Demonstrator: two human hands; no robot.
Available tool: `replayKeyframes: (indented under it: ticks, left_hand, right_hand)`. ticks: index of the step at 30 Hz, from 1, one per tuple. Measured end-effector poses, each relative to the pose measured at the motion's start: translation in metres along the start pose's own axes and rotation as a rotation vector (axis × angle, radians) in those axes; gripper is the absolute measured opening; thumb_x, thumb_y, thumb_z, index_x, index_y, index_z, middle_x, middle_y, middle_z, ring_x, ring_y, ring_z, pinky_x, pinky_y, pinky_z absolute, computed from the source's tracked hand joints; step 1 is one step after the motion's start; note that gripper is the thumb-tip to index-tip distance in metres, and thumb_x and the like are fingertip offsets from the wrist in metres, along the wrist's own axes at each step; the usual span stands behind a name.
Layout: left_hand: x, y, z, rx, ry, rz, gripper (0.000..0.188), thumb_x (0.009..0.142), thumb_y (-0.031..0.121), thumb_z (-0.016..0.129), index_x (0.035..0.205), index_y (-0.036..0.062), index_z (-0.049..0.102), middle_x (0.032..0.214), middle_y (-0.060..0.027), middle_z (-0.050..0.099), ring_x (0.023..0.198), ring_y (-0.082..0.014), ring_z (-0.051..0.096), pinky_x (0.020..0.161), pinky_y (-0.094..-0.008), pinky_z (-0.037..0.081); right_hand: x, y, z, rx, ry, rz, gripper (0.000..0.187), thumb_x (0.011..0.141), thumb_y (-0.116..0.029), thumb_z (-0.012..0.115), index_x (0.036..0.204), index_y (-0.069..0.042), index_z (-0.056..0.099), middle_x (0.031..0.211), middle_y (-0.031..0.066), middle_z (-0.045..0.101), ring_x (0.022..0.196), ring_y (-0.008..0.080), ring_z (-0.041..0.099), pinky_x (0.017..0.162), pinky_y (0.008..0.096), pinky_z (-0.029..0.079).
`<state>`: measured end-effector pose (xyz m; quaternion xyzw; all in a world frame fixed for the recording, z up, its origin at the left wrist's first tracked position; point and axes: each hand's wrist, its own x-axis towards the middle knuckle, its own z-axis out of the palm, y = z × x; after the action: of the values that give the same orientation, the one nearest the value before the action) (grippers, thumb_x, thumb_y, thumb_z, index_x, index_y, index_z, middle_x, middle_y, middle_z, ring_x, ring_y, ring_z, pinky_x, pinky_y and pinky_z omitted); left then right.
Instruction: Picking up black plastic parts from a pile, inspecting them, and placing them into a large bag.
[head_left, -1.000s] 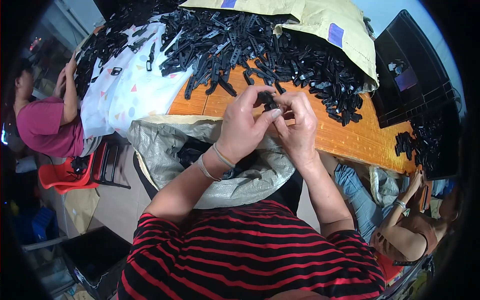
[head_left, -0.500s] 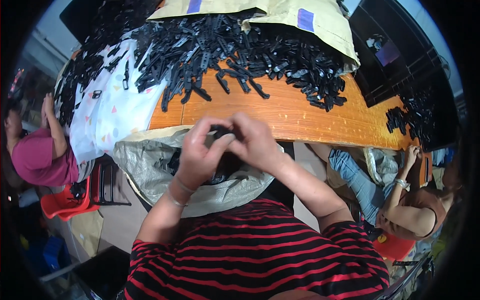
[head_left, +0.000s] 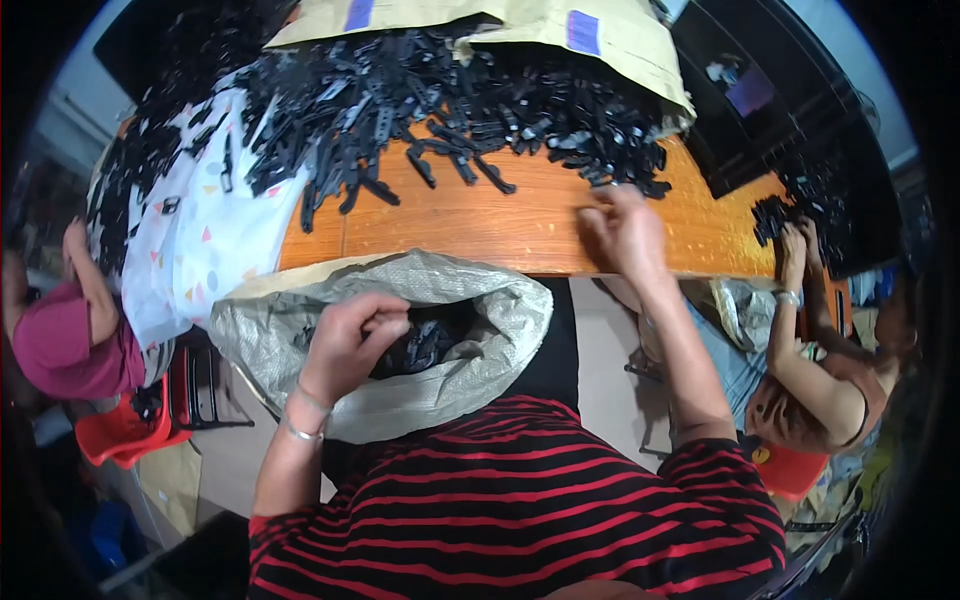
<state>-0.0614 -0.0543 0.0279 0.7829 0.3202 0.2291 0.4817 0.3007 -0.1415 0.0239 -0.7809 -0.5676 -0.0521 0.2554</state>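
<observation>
My left hand point(head_left: 355, 345) hovers over the mouth of a grey woven sack point(head_left: 500, 360), its fingers curled in. Whether anything is inside that hand is hidden. Dark plastic pieces point(head_left: 425, 340) lie inside the sack below it. My right hand point(head_left: 632, 232) is over the wooden table point(head_left: 480, 225), slightly blurred, with thumb and fingers apart and no piece visible in it. Its fingertips are just short of the right end of a heap of small black plastic clip-like parts point(head_left: 600, 145).
Yellowish paper sacks point(head_left: 620, 55) sit behind the heap. A patterned white sheet point(head_left: 205, 220) covers the table's left part. One person point(head_left: 80, 330) works at the left, another point(head_left: 820, 390) at the right beside more black parts point(head_left: 830, 215). A red chair point(head_left: 125, 430) stands at left.
My hands, together over the sack before, have separated. The right has moved right and forward to the heap; the left has shifted left and down. The view has shifted slightly.
</observation>
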Motion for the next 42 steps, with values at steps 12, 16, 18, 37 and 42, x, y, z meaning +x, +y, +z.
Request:
replayKeyframes:
  ticks: [12, 16, 18, 37, 42]
  left_hand:
    - [0.17, -0.013, 0.015, 0.532, 0.196, 0.11, 0.014, 0.087, 0.012, 0.06, 0.096, 0.0035, 0.067, 0.09, -0.0186, 0.068, 0.089, -0.0371, 0.064, 0.078, -0.0451, 0.051]
    - [0.184, -0.018, 0.022, 0.648, 0.179, 0.027, 0.017, 0.086, 0.008, 0.058, 0.099, 0.0029, 0.067, 0.091, -0.0191, 0.067, 0.089, -0.0366, 0.064, 0.08, -0.0433, 0.051]
    - [0.184, -0.017, 0.023, 0.701, 0.109, 0.082, 0.017, 0.086, 0.006, 0.057, 0.099, 0.0022, 0.067, 0.095, -0.0194, 0.067, 0.092, -0.037, 0.064, 0.082, -0.043, 0.051]
    - [0.155, -0.007, 0.022, -0.434, 0.013, 0.035, 0.017, 0.089, 0.007, 0.068, 0.104, 0.0022, 0.063, 0.093, 0.0005, 0.062, 0.079, -0.005, 0.056, 0.065, -0.0202, 0.048]
    - [0.126, 0.016, 0.043, -0.86, 0.054, 0.078, 0.021, 0.09, 0.006, 0.067, 0.108, -0.0012, 0.061, 0.098, -0.0039, 0.065, 0.081, -0.007, 0.061, 0.069, -0.0204, 0.05]
  right_hand:
    - [0.019, 0.008, 0.019, -0.097, -0.038, -0.181, 0.02, 0.078, -0.01, 0.072, 0.096, -0.004, 0.066, 0.093, 0.0152, 0.06, 0.088, 0.0359, 0.061, 0.075, 0.0424, 0.05]
    - [0.022, -0.022, 0.02, 0.066, -0.151, -0.053, 0.021, 0.083, -0.008, 0.069, 0.098, 0.0, 0.058, 0.092, 0.0172, 0.06, 0.086, 0.0379, 0.061, 0.074, 0.0432, 0.049]
    - [0.022, -0.029, 0.023, 0.207, -0.154, -0.157, 0.02, 0.083, -0.005, 0.068, 0.099, 0.0, 0.056, 0.091, 0.0178, 0.059, 0.083, 0.037, 0.06, 0.072, 0.0422, 0.049]
    - [0.03, -0.098, 0.052, 0.985, -0.058, 0.091, 0.023, 0.093, -0.008, 0.063, 0.115, 0.0, 0.062, 0.087, 0.0018, 0.066, 0.069, 0.0057, 0.062, 0.062, 0.0196, 0.049]
    - [0.027, -0.106, 0.057, 1.163, -0.019, 0.088, 0.024, 0.091, -0.007, 0.066, 0.114, -0.001, 0.064, 0.086, 0.0013, 0.066, 0.068, 0.0048, 0.06, 0.06, 0.0182, 0.048]
